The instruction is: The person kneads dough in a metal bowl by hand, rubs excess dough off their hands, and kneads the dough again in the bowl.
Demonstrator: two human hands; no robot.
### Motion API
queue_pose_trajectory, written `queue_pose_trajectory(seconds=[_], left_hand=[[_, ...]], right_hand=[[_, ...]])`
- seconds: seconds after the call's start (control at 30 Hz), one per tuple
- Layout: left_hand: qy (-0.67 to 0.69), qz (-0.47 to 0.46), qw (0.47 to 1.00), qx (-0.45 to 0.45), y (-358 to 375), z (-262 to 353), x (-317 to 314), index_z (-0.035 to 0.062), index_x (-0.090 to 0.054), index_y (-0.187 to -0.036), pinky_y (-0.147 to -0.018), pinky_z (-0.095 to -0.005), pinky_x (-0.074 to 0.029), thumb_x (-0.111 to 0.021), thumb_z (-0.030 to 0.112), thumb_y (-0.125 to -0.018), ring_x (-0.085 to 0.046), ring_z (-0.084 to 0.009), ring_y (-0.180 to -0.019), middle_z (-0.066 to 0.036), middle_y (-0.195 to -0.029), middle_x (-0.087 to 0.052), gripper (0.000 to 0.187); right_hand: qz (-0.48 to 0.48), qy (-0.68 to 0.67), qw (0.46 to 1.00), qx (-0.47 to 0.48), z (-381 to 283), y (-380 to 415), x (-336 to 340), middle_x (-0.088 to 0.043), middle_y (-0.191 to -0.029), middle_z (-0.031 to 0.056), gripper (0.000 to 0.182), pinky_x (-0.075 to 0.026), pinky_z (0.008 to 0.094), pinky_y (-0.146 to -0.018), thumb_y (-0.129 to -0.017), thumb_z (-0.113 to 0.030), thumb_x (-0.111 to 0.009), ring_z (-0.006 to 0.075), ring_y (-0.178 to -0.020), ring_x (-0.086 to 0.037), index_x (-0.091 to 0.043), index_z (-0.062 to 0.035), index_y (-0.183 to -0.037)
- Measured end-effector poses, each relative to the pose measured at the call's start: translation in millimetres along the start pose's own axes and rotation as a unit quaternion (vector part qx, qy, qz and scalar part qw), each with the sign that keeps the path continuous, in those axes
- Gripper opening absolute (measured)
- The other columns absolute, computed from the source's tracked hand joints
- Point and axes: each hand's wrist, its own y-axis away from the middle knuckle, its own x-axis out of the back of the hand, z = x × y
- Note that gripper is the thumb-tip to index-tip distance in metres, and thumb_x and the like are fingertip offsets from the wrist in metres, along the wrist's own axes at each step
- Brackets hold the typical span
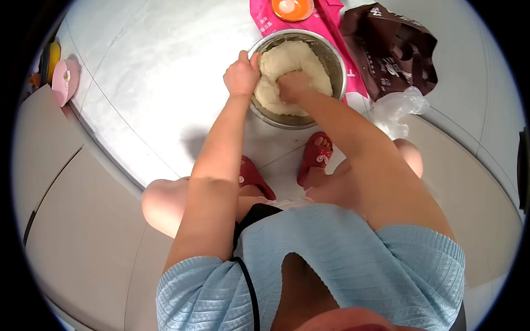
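- On the glossy pink plastic bag (269, 23), we find white printing; one mark near the bowl's right side resembles a "T", but the rest is too small for us to read.
- The dark brown plastic bag (389, 47), far right, carries pale lettering that we cannot make out.
- A shallow round orange dish (305, 7) sits on the pink bag, beyond the bowl.
- We see the pale, soft mass of dough (292, 53) inside the round silver metal bowl (340, 69), which stands on the pale tiled floor (160, 83).
- The left hand (241, 75) is closed around the bowl's left rim, just beside the dough.
- The right hand (296, 86) presses into the dough's middle; its fingers are hidden, so we cannot tell whether they are spread or curled.
- Crumpled clear plastic (395, 113) lies near the brown bag.
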Motion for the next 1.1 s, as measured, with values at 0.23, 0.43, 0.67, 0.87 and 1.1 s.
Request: queue_pose_trajectory(seconds=[0.23,0.43,0.67,0.87,1.1], left_hand=[[0.011,-0.009,1.0,0.024,1,2,0,0.0088,-0.054,-0.084,-0.053,-0.0472,-0.05,-0.051,0.045,-0.093,-0.064,-0.0364,-0.059,-0.016,-0.064,-0.064,0.038],[0.027,0.0,0.999,0.035,6,-1,-4,0.008,-0.054,-0.081,-0.052,-0.0475,-0.05,-0.052,0.043,-0.093,-0.064,-0.0371,-0.058,-0.016,-0.062,-0.063,0.037],[0.037,0.0,0.999,0.007,-1,-1,-6,0.0076,-0.052,-0.08,-0.05,-0.0469,-0.05,-0.053,0.041,-0.092,-0.062,-0.0373,-0.055,-0.016,-0.06,-0.063,0.036],[0.006,0.001,0.999,0.05,-4,4,-3,0.009,-0.052,-0.082,-0.05,-0.0451,-0.05,-0.053,0.044,-0.092,-0.064,-0.0362,-0.057,-0.015,-0.06,-0.064,0.036],[-0.002,-0.015,0.999,0.034,-2,7,-2,0.0094,-0.051,-0.08,-0.049,-0.0475,-0.048,-0.051,0.047,-0.092,-0.063,-0.0365,-0.057,-0.015,-0.061,-0.063,0.04]], right_hand=[[0.125,-0.034,0.985,0.117,42,77,-16,-0.034,-0.144,0.0247,0.079,-0.024,0.0471,-0.111,-0.076,-0.04,-0.068,0.0352,-0.138,-0.028,-0.035,-0.009,-0.14],[0.2,-0.282,0.938,-0.029,76,4,-7,-0.039,-0.142,0.0266,0.088,-0.034,0.042,-0.106,-0.079,-0.054,-0.064,0.0367,-0.134,-0.037,-0.035,0.0025,-0.14],[0.204,-0.508,0.829,-0.115,89,-76,10,-0.056,-0.124,0.0269,0.087,-0.045,0.0412,-0.095,-0.073,-0.063,-0.063,0.0342,-0.112,-0.058,-0.054,0.0076,-0.122],[0.242,-0.217,0.946,0.013,31,-9,29,-0.068,-0.098,0.0118,0.055,-0.052,0.0404,-0.074,-0.072,-0.051,-0.068,0.0275,-0.088,-0.066,-0.061,-0.0077,-0.105],[0.137,-0.04,0.988,0.057,-19,54,10,-0.069,-0.083,0.0103,0.024,-0.053,0.0388,-0.069,-0.07,-0.025,-0.071,0.0276,-0.081,-0.068,-0.065,-0.0096,-0.087]])
